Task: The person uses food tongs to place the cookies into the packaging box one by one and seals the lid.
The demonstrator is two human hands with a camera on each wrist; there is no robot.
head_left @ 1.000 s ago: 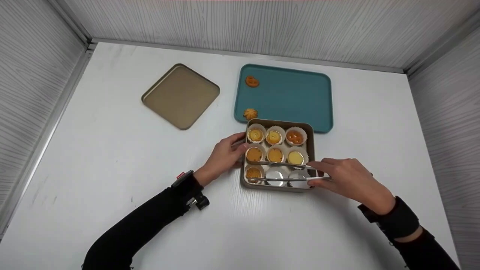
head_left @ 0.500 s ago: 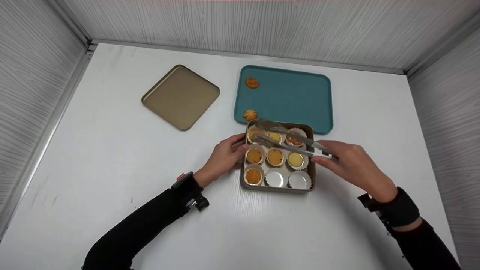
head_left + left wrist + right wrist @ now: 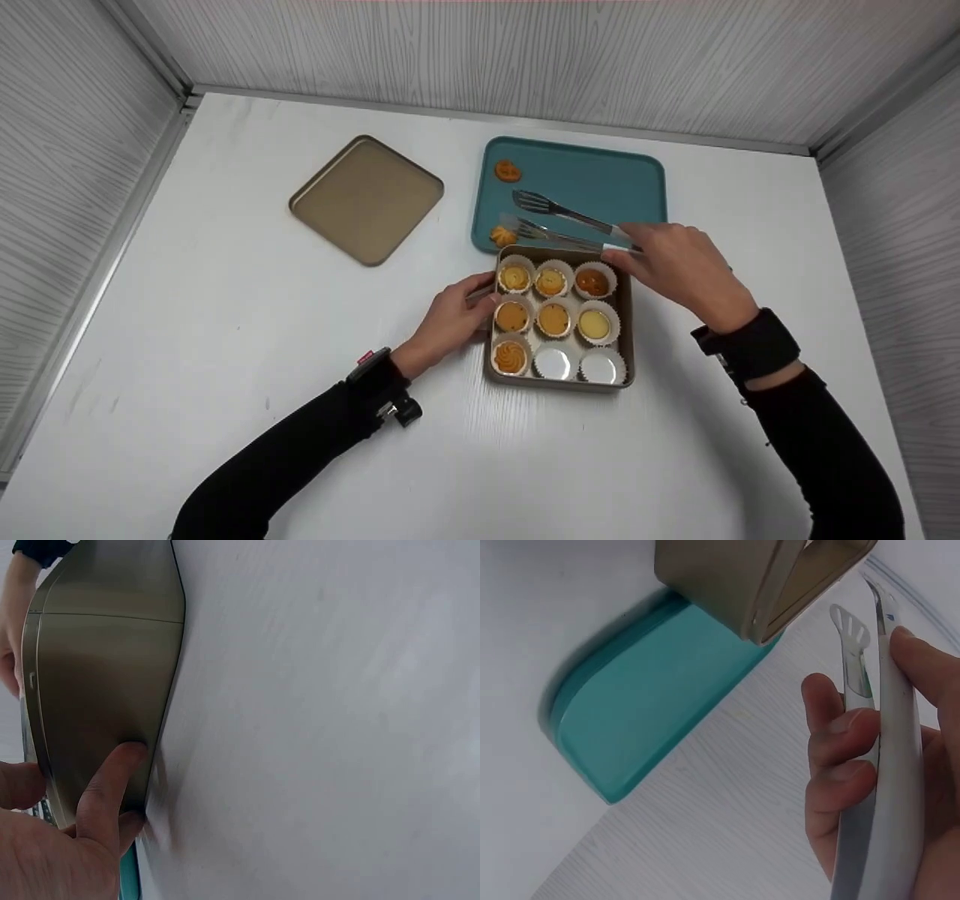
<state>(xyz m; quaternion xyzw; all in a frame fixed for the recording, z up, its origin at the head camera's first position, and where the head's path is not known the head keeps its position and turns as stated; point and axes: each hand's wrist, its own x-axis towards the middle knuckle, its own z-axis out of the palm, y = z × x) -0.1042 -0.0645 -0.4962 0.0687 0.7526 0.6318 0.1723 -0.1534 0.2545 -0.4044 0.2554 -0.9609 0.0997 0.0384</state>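
My left hand (image 3: 450,319) holds the left side of a gold cookie tin (image 3: 555,385), thumb at the rim, fingertips against the outer wall (image 3: 105,682). In the tin, several white paper cups carry cookies; two front cups (image 3: 555,362) are bare inside. My right hand (image 3: 679,266) grips white-handled metal tongs (image 3: 581,218) with slotted heads. The tongs stand spread, reaching over the teal tray (image 3: 592,169); the lower head overlaps a star-shaped cookie (image 3: 500,237) at the tray's near left corner. In the right wrist view, fingers and thumb wrap the tong handles (image 3: 900,765).
A pretzel-like cookie (image 3: 508,171) lies at the teal tray's far left. To the left is a shallow gold lid or tray (image 3: 367,202), turned cornerwise. The tin stands against the teal tray's near edge. Grey wood-grain panels (image 3: 480,56) border the white table.
My right hand has swung the tongs from over the tin's front row, across its back row, to the teal tray beyond. My left hand stays on the tin.
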